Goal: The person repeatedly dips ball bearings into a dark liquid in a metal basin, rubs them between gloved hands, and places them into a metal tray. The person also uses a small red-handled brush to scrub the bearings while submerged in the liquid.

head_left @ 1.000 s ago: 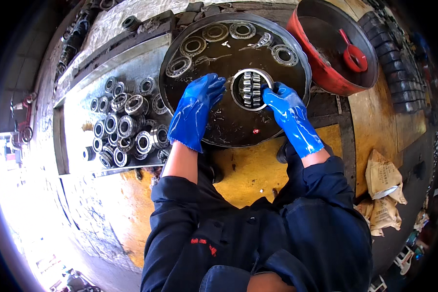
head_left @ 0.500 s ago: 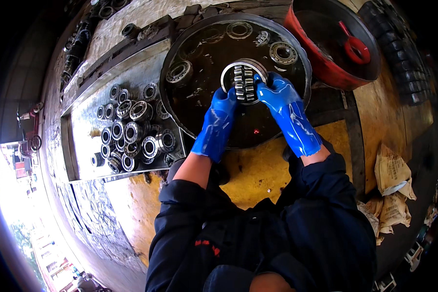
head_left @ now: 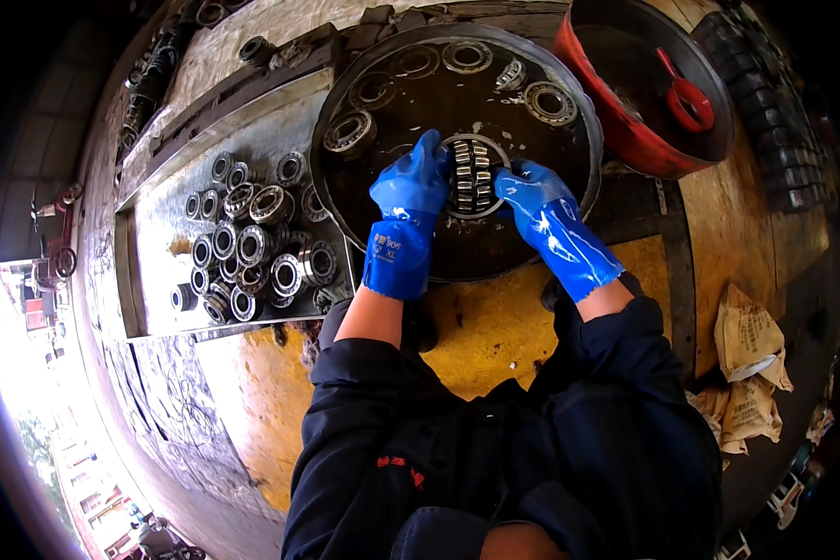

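I see left hand [head_left: 411, 191] and right hand [head_left: 541, 210] (both blue-gloved) gripping a roller bearing [head_left: 473, 175] from either side over the round dark pan [head_left: 569, 168]. More bearings [head_left: 252, 247] fill the tray alongside; red basin [head_left: 616, 121] beside the pan.

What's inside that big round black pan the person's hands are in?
The round pan holds several loose bearings around its far edge and one roller bearing gripped between the left hand and right hand. The gloves cover the pan beneath.
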Motion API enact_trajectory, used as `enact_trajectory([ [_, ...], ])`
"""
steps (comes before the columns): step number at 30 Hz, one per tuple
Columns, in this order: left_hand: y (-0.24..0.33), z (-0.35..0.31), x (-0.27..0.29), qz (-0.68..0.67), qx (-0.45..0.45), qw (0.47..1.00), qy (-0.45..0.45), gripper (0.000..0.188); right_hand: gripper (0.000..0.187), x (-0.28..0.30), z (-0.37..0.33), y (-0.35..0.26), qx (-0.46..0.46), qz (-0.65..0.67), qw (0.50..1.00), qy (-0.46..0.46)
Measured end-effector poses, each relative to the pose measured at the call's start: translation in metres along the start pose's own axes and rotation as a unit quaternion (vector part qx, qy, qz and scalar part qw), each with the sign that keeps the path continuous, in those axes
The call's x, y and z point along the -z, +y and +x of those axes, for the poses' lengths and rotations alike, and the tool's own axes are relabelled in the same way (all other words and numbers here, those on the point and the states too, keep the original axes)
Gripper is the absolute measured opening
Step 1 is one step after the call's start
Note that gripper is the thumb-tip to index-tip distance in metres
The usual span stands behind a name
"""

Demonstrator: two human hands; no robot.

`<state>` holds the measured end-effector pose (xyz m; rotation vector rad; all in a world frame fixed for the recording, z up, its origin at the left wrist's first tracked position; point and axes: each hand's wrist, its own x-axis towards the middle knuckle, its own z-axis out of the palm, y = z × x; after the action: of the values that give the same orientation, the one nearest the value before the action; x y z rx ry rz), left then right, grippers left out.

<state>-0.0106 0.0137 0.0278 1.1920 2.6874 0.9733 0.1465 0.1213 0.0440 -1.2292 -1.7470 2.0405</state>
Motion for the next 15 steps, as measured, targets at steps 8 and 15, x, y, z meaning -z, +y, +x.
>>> enact_trajectory([
  [8, -0.031, 0.019, -0.006, -0.658, 0.382, 0.638, -0.123, 0.046, 0.033, 0.007, 0.008, 0.024, 0.019, 0.072, 0.997, 0.008],
  [15, -0.023, 0.009, -0.004, -0.747, 0.409, 0.482, -0.206, 0.052, 0.039, 0.002, 0.007, 0.020, 0.026, 0.160, 0.983, -0.087],
])
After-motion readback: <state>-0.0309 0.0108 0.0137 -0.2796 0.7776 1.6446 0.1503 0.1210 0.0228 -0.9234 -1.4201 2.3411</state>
